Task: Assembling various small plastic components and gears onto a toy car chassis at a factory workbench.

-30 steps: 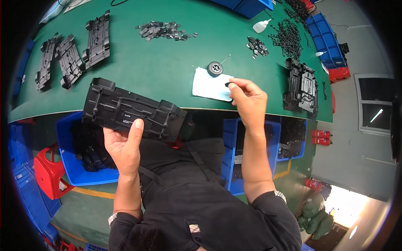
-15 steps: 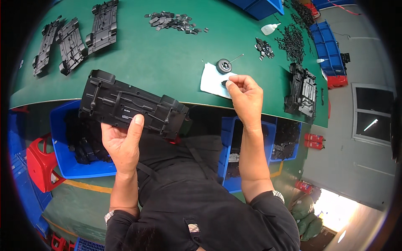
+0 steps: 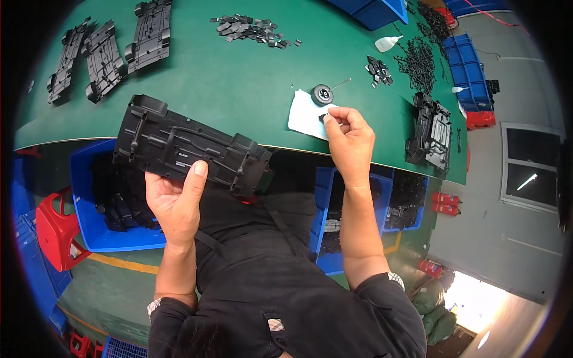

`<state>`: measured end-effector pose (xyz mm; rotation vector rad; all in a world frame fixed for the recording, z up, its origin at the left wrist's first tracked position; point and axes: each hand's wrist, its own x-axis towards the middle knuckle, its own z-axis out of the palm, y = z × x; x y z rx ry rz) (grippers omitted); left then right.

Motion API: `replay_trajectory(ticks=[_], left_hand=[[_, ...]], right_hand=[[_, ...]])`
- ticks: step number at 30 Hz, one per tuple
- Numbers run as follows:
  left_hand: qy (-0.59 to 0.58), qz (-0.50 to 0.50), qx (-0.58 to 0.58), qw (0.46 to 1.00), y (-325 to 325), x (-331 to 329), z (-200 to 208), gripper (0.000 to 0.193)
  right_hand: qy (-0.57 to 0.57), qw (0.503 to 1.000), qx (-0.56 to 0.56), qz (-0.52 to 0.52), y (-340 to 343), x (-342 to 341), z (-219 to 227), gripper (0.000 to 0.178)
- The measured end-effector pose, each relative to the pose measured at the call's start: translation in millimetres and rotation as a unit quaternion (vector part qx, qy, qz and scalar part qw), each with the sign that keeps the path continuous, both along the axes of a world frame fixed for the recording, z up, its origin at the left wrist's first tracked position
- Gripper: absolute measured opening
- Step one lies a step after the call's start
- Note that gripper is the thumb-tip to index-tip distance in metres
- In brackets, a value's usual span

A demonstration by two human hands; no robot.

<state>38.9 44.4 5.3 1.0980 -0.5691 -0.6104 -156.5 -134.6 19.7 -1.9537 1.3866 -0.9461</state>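
Note:
My left hand (image 3: pixel 179 203) is closed on a black plastic toy-car chassis (image 3: pixel 190 149), thumb on its printed face, holding it tilted at the table's front edge. Over a white cloth (image 3: pixel 303 116) my right hand (image 3: pixel 349 140) pinches a small black plastic piece (image 3: pixel 324 118) between thumb and fingertips; its exact shape is mostly hidden. At the cloth's far edge sits a small black wheel (image 3: pixel 322 95) with a thin metal rod (image 3: pixel 341 83) beside it.
More chassis (image 3: pixel 104 56) lie at the far left, and stacked ones (image 3: pixel 430 131) at the right. Small black pieces (image 3: pixel 253 30) are heaped at the back, near a white bottle (image 3: pixel 388 43). Blue bins (image 3: pixel 122 241) and a red stool (image 3: pixel 57 230) stand below the table.
Both hands stay nearly in place, still holding the chassis and the small piece. The view has shifted slightly.

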Motion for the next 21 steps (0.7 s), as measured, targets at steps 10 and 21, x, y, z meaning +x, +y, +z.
replay_trajectory(ticks=[10,21], left_hand=[[0.016,0.004,-0.036,0.999,-14,-3,6,0.041],[0.048,-0.026,-0.051,0.997,-36,-12,22,0.035]], right_hand=[[-0.071,0.954,-0.260,0.131,46,-5,22,0.018],[-0.106,0.923,-0.287,0.232,101,-10,-2,0.033]])
